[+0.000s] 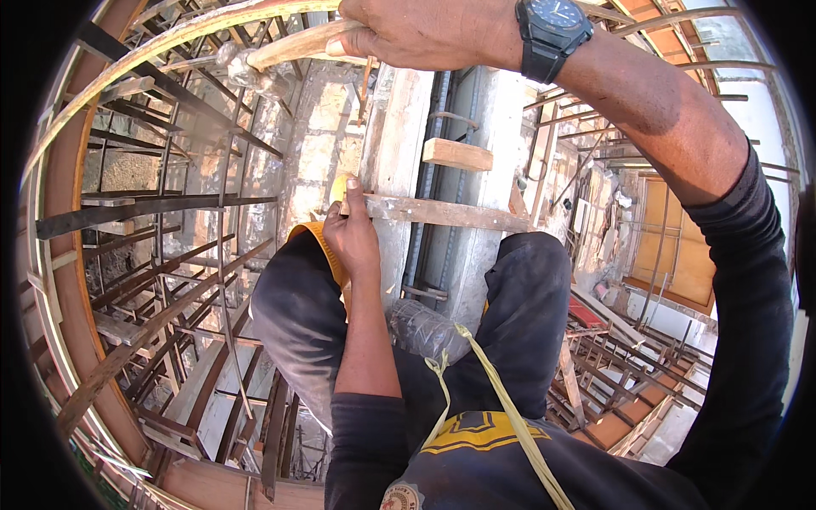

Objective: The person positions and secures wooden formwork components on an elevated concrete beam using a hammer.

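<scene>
My right hand (408, 32), a dark watch (554, 32) on its wrist, is raised at the top and closed around the wooden handle of a hammer (297, 47). The metal hammer head lies to the left, slightly blurred. Lower down, my left hand (353, 231) pinches a small yellowish piece (342, 185) at the left end of a wooden slat (450, 212); its kind is unclear. The slat lies across a narrow trough of pale formwork boards (395, 127). Steel reinforcing bars (416, 246) run inside the trough. A short wooden block (457, 155) bridges it farther away.
My knees straddle the trough. A clear plastic container (425, 330) hangs between them on a yellowish strap (501, 399). Wooden props and crosspieces (170, 280) stand below on the left. More timber (629, 382) and an orange-brown panel (671, 246) are on the right.
</scene>
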A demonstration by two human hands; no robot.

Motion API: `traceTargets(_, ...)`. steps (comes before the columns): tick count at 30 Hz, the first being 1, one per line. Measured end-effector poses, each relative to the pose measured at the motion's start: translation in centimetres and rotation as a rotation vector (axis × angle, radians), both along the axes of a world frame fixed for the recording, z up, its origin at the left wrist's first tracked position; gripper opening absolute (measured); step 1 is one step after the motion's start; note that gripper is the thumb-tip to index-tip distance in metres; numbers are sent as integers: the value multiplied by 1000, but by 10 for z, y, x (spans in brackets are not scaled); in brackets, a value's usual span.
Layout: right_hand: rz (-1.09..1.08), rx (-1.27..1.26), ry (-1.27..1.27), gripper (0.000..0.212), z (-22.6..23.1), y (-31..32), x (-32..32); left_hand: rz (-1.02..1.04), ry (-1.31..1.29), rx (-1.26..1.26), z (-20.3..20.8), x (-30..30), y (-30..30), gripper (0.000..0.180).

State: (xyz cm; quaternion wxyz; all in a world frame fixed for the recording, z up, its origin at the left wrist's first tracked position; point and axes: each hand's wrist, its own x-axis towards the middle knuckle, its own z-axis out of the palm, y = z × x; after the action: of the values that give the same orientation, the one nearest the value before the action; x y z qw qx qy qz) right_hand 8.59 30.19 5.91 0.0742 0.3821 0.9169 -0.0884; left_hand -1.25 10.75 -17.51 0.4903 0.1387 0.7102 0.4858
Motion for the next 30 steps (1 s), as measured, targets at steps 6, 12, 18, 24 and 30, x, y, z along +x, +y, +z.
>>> traceTargets(6,75,-142,-615,50,-68,-27,2,32,8,4,-7,-10,-5,55)
traceTargets(12,64,-136,-565,50,-52,-21,17,-20,-11,26,-2,4,1,55)
traceTargets(18,-271,-80,219,57,-72,-46,82,104,71,124,-31,2,9,63)
traceTargets(24,-1127,-329,648,32,-82,-197,133,36,299,160,-6,16,6,45)
traceTargets(30,-1123,-185,464,44,-89,-299,237,360,338,164,-51,25,6,41)
